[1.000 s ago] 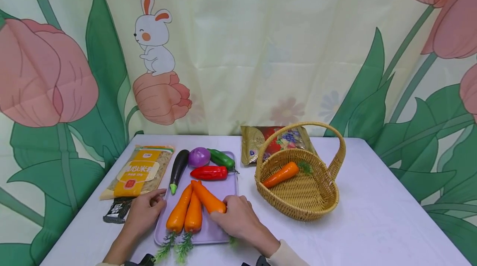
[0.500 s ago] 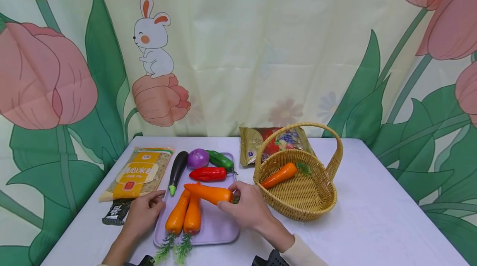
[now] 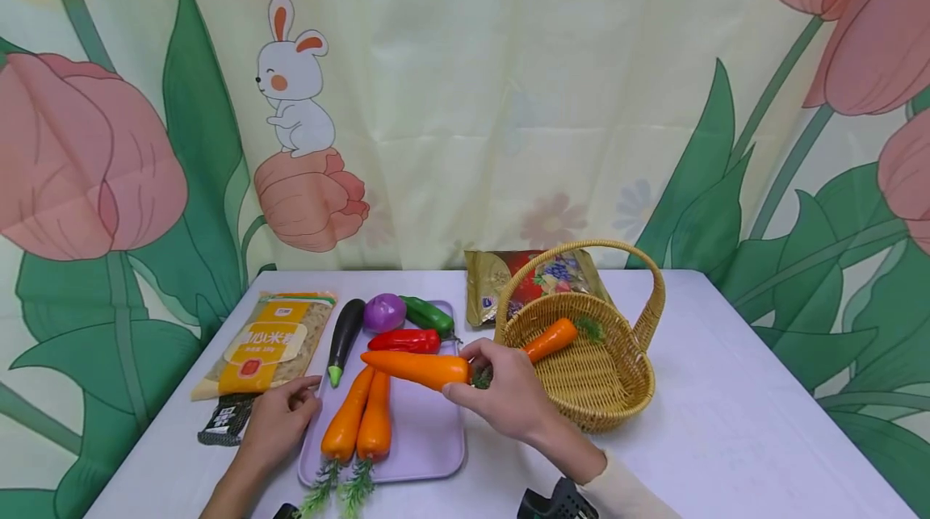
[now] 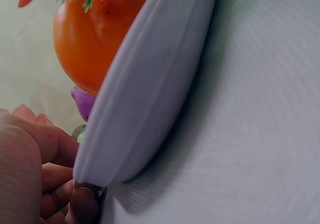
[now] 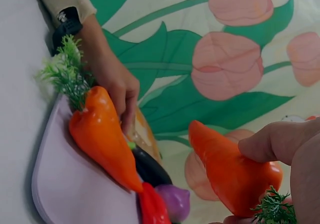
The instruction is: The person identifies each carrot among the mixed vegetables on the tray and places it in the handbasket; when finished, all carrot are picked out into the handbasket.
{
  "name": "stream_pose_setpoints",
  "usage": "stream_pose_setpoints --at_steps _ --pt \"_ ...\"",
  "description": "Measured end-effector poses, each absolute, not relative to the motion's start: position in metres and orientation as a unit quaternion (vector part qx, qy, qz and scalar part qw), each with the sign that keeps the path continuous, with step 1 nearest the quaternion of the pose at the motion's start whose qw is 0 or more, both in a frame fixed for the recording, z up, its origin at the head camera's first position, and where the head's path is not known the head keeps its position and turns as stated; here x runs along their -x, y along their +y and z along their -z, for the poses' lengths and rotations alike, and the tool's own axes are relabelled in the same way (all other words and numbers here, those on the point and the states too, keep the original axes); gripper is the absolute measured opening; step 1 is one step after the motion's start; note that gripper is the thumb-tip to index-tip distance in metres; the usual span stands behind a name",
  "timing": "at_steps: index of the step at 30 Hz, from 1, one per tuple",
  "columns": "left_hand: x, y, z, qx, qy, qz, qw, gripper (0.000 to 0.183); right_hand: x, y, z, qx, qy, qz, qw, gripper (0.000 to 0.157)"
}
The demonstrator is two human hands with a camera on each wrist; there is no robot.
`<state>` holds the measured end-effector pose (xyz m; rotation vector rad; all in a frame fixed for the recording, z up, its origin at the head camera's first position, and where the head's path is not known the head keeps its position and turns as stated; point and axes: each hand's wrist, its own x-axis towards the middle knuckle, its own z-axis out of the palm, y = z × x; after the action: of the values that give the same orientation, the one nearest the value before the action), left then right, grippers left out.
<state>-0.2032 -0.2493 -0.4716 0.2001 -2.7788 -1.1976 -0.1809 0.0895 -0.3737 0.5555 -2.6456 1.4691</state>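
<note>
My right hand (image 3: 512,394) pinches an orange carrot (image 3: 417,367) by its thick leafy end, thumb on its side in the right wrist view. The carrot points left, above the lilac tray (image 3: 429,446). With its fingertips, my left hand (image 3: 279,418) grips the tray's left rim, seen close up in the left wrist view. Two more carrots (image 3: 374,422) lie on the tray, leaves over the front edge. Behind them are an eggplant (image 3: 345,337), a purple onion (image 3: 385,313), a red pepper (image 3: 403,341) and a green pepper (image 3: 427,316). Another carrot (image 3: 554,338) lies in the wicker basket (image 3: 581,414).
The basket stands right of the tray, its tall handle (image 3: 584,243) arching over it. A gold fruit-printed bag (image 3: 483,285) lies behind the basket. Left of the tray lie a yellow-labelled bag (image 3: 269,341) and a small black packet (image 3: 227,420).
My right hand has lifted the carrot off the other two and moved it right, towards the basket, turning it nearly level. My left hand has stayed at the tray's rim.
</note>
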Motion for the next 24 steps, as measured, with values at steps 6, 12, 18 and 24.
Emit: stream_pose_setpoints --at_steps 6,12,18,24 --pt "0.202 -0.249 0.472 -0.063 -0.916 0.392 0.061 0.038 0.186 0.107 0.365 -0.166 -0.862 -0.478 0.036 0.031" --pt "0.203 -0.249 0.473 -0.068 -0.914 0.395 0.056 0.04 0.195 0.131 0.362 -0.165 -0.868 -0.468 0.011 0.033" --pt "0.202 -0.248 0.472 -0.07 -0.915 0.393 0.057 0.039 0.198 0.154 0.355 -0.185 -0.886 -0.424 -0.009 0.034" --pt "0.203 -0.248 0.472 -0.068 -0.915 0.394 0.058 0.039 0.199 0.178 0.345 -0.194 -0.899 -0.391 -0.025 0.032"
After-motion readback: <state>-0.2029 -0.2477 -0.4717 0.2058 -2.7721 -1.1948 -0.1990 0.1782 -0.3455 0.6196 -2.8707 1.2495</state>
